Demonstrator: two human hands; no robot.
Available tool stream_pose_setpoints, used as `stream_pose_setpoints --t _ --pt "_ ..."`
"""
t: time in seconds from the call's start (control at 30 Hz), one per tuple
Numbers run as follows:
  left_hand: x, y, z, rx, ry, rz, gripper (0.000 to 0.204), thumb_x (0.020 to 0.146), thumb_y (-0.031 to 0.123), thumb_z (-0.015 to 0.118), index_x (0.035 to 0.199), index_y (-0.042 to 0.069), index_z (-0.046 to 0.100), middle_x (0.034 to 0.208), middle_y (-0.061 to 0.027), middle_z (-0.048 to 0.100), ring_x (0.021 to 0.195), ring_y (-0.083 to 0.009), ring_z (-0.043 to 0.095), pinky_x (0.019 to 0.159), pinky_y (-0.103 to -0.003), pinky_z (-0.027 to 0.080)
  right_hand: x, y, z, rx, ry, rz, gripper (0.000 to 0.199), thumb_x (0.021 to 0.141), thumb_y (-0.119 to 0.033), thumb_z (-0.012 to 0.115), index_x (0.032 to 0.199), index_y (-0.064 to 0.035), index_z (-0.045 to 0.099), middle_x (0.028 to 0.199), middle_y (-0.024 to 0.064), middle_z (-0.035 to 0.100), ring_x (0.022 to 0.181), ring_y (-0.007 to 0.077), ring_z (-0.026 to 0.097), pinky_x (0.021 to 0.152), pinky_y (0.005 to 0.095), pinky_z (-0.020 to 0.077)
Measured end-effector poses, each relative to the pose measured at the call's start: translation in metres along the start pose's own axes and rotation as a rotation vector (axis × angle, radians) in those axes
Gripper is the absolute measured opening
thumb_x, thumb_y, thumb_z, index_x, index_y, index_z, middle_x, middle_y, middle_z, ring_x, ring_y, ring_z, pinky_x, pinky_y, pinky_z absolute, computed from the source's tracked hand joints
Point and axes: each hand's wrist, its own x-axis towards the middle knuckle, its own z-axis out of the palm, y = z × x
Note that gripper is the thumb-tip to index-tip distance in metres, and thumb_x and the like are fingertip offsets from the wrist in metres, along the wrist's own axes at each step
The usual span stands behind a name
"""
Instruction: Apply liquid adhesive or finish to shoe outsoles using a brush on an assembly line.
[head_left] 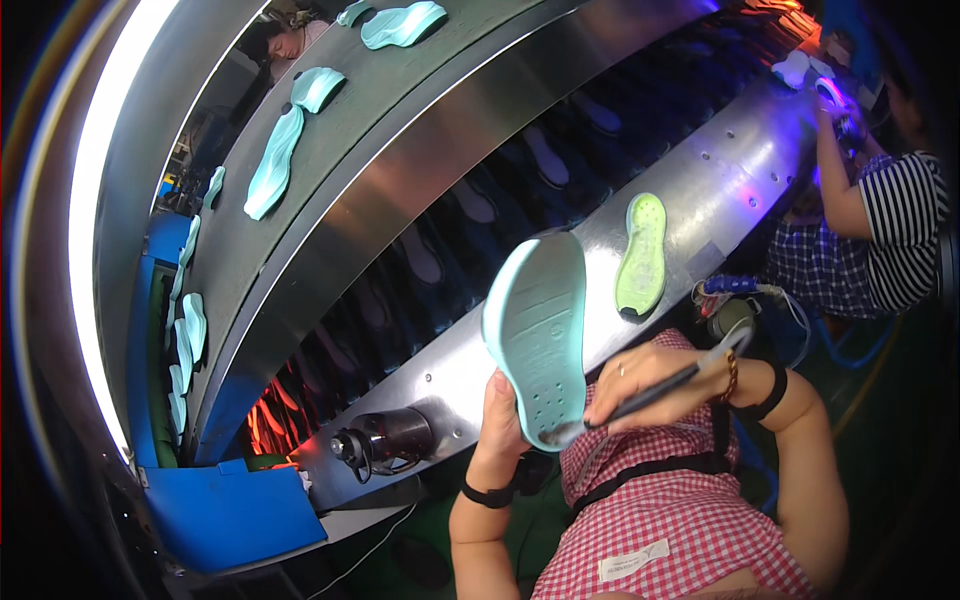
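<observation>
Below centre, the left hand (pixel 502 420) clasping the turquoise foot-shaped sole (pixel 545 325) should brace it against the black-handled brush (pixel 653 391) gripped in the right hand (pixel 663 366).

Directly before you, a shoe sole (pixel 545 330) stands raised over the tabletop (pixel 690 205), between your left fingers (pixel 497 398) and, on its right, your right fingers (pixel 628 375). A brush (pixel 655 392) in the right ones meets its near end. To its right, a second sole (pixel 641 260) lies on the tabletop; to its left, a bottle (pixel 402 440). Farther off, at left, a curved conveyor belt (pixel 375 100) carries several soles (pixel 275 165). Another person (pixel 908 210) is at far right.
</observation>
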Motion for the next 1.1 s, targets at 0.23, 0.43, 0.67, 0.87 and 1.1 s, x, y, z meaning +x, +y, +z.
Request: stream_pose_setpoints --t 0.23,0.43,0.67,0.87,1.1 --pt "-0.002 0.019 0.020 -0.251 -0.048 -0.358 0.052 0.090 0.035 0.042 0.127 0.000 0.033 0.117 -0.0151 0.048 0.102 -0.0211 0.054 0.089 -0.034 0.044 0.002 -0.024 -0.023 -0.102 -0.117 -0.109 0.018 0.076 -0.009 0.063 0.093 -0.0019 0.063 0.093 0.0098 0.064 0.086 0.0233 0.061 0.075 0.0322 0.0480" --pt "-0.002 0.027 0.014 -0.137 -0.097 -0.489 0.055 0.086 0.025 0.047 0.129 -0.003 0.028 0.120 -0.0184 0.045 0.109 -0.0225 0.050 0.090 -0.034 0.043 0.003 -0.029 -0.039 -0.113 -0.467 0.086 0.019 0.078 -0.011 0.060 0.096 -0.0062 0.062 0.097 0.0088 0.064 0.086 0.0238 0.062 0.073 0.0305 0.0485" --pt "-0.015 0.033 0.013 -0.113 -0.057 -0.438 0.065 0.080 0.029 0.050 0.130 -0.007 0.029 0.122 -0.0209 0.045 0.109 -0.0243 0.050 0.091 -0.033 0.041 -0.015 -0.034 -0.049 -0.181 -0.370 0.022 0.020 0.079 -0.010 0.060 0.098 -0.0055 0.062 0.103 0.0104 0.062 0.090 0.0233 0.062 0.073 0.0295 0.0501" --pt "-0.026 0.038 0.013 -0.100 0.020 -0.322 0.068 0.073 0.031 0.052 0.125 -0.009 0.037 0.116 -0.0180 0.051 0.100 -0.0224 0.054 0.089 -0.028 0.039 -0.025 -0.024 -0.049 -0.137 -0.112 -0.028 0.022 0.076 -0.006 0.061 0.097 -0.0055 0.064 0.102 0.0107 0.063 0.086 0.0219 0.064 0.069 0.0275 0.0512" --pt "-0.034 0.042 0.010 0.059 0.113 -0.283 0.082 0.059 0.043 0.054 0.119 -0.011 0.044 0.105 -0.0172 0.057 0.092 -0.0196 0.055 0.081 -0.023 0.038 -0.027 -0.019 -0.046 -0.116 0.109 -0.070 0.023 0.074 -0.002 0.064 0.097 -0.0019 0.063 0.101 0.0146 0.062 0.091 0.0252 0.062 0.077 0.0302 0.0511"
